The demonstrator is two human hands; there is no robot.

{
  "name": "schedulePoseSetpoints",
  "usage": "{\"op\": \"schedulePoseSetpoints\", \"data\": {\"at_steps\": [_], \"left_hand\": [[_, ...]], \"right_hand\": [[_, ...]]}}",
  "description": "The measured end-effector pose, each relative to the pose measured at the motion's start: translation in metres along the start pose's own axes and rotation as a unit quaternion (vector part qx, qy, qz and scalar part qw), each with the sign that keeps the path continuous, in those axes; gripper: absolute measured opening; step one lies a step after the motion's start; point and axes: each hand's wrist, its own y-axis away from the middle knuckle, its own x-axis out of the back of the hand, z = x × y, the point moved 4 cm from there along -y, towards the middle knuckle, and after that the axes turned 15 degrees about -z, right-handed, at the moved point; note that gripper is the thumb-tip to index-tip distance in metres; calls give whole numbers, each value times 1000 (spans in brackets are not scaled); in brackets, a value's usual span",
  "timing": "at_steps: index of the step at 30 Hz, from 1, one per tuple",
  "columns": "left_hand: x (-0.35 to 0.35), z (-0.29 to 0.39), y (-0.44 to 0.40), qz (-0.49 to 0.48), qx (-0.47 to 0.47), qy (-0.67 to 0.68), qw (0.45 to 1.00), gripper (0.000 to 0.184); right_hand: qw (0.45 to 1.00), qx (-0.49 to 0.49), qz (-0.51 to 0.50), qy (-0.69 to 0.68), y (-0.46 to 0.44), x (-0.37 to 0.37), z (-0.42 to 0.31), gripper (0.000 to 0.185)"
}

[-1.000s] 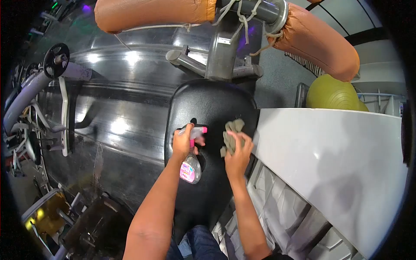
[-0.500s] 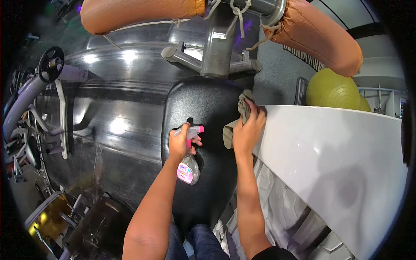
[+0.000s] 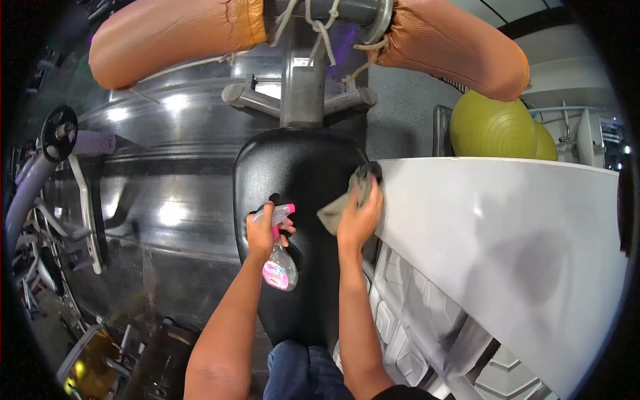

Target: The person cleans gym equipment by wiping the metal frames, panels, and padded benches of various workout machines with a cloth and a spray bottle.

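My left hand point(image 3: 261, 233) is wrapped round the neck of a clear spray bottle point(image 3: 283, 267) with a pink and white label and a pink nozzle. The bottle is over the black padded bench point(image 3: 300, 307), its nozzle pointing right. In my right hand point(image 3: 360, 217) is a grey-green cloth point(image 3: 339, 210), bunched at the top with a loose corner hanging left. This hand is at the bench's right edge, beside the white panel; the cloth looks slightly blurred. Whether the bottle touches the pad I cannot tell.
Orange padded rollers point(image 3: 180, 40) on a metal post point(image 3: 302, 93) stand beyond the bench. To the right are a white panel point(image 3: 507, 233) and a yellow-green exercise ball point(image 3: 493, 127). Gym machines with a black weight plate point(image 3: 59, 133) line the left side.
My view has shifted, so the rollers and bench sit further left. My right hand and the cloth have moved slightly along the bench's right edge. The left hand still holds the bottle.
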Motion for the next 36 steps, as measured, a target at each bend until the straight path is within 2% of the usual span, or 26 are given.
{"op": "schedulePoseSetpoints", "data": {"at_steps": [3,10,12,15,20,22,23,28,30,36], "left_hand": [[-2,2,1,-5,-3,-2,1000,51],[-2,3,2,-9,8,8,1000,51],[-3,4,3,-6,10,1,1000,52],[-3,4,3,-2,9,-2,1000,52],[-2,1,2,-2,11,14,1000,53],[-1,-1,1,-8,6,7,1000,54],[0,-1,2,-5,11,-7,1000,55],[-2,0,2,-8,16,-15,1000,57],[-3,0,3,-12,-1,-12,1000,57],[-4,1,3,-6,4,-17,1000,57]], "right_hand": [[998,-64,18,4,-18,-8,-10,43],[997,-60,38,37,46,-7,20,45],[988,-145,55,21,73,-8,31,45],[981,-178,67,-28,92,-5,40,44],[989,-138,46,8,54,-1,14,46],[996,-66,58,4,32,-5,3,47],[996,-65,61,14,20,-6,-1,47],[993,-85,46,64,-9,-3,-5,46],[989,-125,-15,74,2,2,-1,47],[983,-159,-47,79,65,6,19,49]]}}
